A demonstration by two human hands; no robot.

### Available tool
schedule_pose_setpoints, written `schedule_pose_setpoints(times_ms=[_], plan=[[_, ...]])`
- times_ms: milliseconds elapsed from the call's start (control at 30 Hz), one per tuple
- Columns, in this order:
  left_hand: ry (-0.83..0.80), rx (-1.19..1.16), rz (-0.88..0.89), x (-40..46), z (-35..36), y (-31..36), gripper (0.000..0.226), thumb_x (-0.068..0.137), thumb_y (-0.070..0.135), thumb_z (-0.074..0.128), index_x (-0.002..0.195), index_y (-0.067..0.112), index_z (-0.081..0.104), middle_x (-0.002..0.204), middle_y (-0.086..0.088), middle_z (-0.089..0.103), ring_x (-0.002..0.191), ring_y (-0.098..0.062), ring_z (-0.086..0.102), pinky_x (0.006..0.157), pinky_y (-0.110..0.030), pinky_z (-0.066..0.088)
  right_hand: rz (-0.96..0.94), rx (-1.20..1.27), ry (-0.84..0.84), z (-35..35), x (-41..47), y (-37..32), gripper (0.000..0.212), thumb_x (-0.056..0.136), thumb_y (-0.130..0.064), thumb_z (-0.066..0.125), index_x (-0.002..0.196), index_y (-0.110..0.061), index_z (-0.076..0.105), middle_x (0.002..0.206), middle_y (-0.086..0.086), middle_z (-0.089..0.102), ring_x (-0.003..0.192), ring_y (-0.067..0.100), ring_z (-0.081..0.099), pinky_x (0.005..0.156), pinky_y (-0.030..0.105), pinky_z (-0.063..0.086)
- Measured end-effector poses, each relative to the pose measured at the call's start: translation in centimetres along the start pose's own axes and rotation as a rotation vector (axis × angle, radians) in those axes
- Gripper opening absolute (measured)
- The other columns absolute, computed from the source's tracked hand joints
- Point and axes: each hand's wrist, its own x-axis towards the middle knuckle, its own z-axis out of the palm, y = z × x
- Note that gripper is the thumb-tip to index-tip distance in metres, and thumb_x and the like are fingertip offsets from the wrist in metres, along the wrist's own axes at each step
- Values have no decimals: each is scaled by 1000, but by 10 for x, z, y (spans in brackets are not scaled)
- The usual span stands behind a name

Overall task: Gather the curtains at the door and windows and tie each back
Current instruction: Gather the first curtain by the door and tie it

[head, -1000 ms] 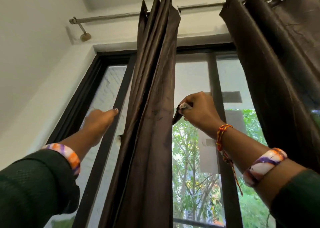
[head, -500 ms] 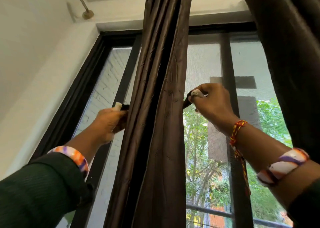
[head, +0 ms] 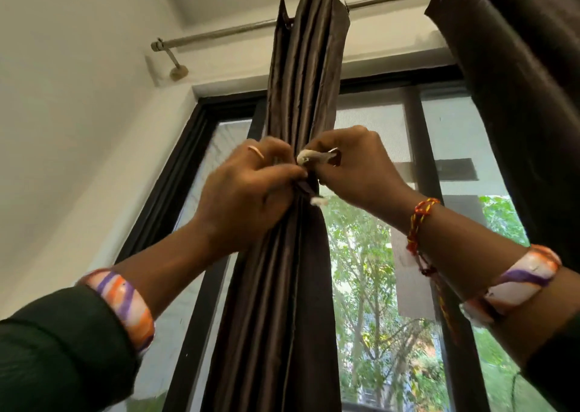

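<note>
A dark brown curtain [head: 301, 76] hangs gathered into tight folds from a metal rod [head: 226, 33] in front of the window. A dark tie-back strap with white ends [head: 309, 157] wraps the bundle at mid height. My left hand [head: 248, 189] pinches one strap end at the front of the folds. My right hand [head: 354, 167] pinches the other white end, right beside the left fingers. A second white tip [head: 318, 201] pokes out just under both hands. The strap's run behind the curtain is hidden.
A second dark curtain [head: 514, 82] hangs loose at the upper right on the same rod. The black window frame [head: 175, 173] and its mullion [head: 420, 167] stand behind, with trees outside. A white wall [head: 72, 129] is on the left.
Both hands came from either side of the curtain to its front, bringing the strap ends together around the folds. The view tilted up, showing more of the rod.
</note>
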Motion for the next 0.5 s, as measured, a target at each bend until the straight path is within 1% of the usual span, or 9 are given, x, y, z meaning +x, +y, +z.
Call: schedule_pose_setpoints(times_ms=[33, 100, 167, 200, 267, 333, 400, 433, 500], plan=[[-63, 103, 141, 4, -2, 1, 17, 82, 13, 58, 90, 5, 71, 98, -18, 66, 74, -29, 61, 57, -35, 50, 57, 58, -25, -2, 5, -2, 6, 74, -9, 69, 77, -8, 74, 72, 13, 71, 71, 25, 68, 67, 45, 55], [-159, 279, 378, 14, -5, -2, 13, 82, 10, 60, 86, 7, 71, 100, -14, 70, 71, -30, 63, 52, -33, 49, 166, 197, -34, -7, 13, -4, 5, 71, -13, 72, 72, -8, 72, 70, 18, 70, 68, 26, 68, 66, 48, 57], [-239, 388, 527, 24, -6, -6, 16, 82, 9, 55, 84, 8, 71, 106, -11, 70, 81, -30, 66, 52, -29, 48, 246, 263, -22, -9, 16, -6, 7, 69, -15, 73, 70, -8, 71, 71, 19, 69, 64, 20, 63, 66, 44, 57], [-278, 427, 560, 28, -5, -7, 20, 82, 9, 51, 84, 8, 70, 109, -12, 69, 88, -30, 67, 52, -29, 50, 273, 262, -21, -9, 17, -7, 7, 69, -15, 74, 68, -10, 70, 70, 17, 68, 63, 16, 60, 64, 40, 56], [-341, 490, 544, 33, -2, -8, 26, 83, 10, 44, 85, 9, 70, 107, -12, 69, 90, -30, 67, 50, -29, 51, 317, 236, -12, -7, 18, -10, 10, 69, -17, 74, 64, -11, 68, 66, 14, 65, 62, 14, 57, 61, 36, 53], [-400, 538, 493, 37, 1, -3, 34, 84, 11, 37, 84, 13, 71, 95, -10, 71, 78, -28, 68, 44, -25, 48, 368, 220, -10, -7, 19, -14, 13, 69, -17, 73, 60, -11, 66, 62, 13, 63, 61, 16, 56, 57, 34, 49], [-421, 555, 478, 40, 2, 2, 38, 82, 10, 35, 80, 14, 72, 79, -8, 71, 62, -26, 66, 41, -19, 41, 431, 211, -58, -8, 19, -19, 17, 72, -15, 71, 58, -12, 62, 56, 6, 54, 56, 13, 49, 50, 26, 41], [-422, 545, 465, 41, 2, 5, 39, 81, 9, 33, 80, 13, 72, 74, -8, 69, 56, -25, 64, 40, -19, 39, 468, 207, -108, -10, 18, -23, 18, 75, -15, 68, 60, -12, 60, 58, 4, 51, 57, 12, 47, 51, 24, 40], [-420, 528, 415, 43, 2, 7, 40, 80, 11, 32, 83, 13, 71, 68, -10, 67, 50, -25, 62, 38, -19, 37, 558, 274, -228, -16, 17, -30, 17, 84, -20, 62, 69, -13, 58, 66, 4, 53, 67, 14, 51, 59, 27, 45]])
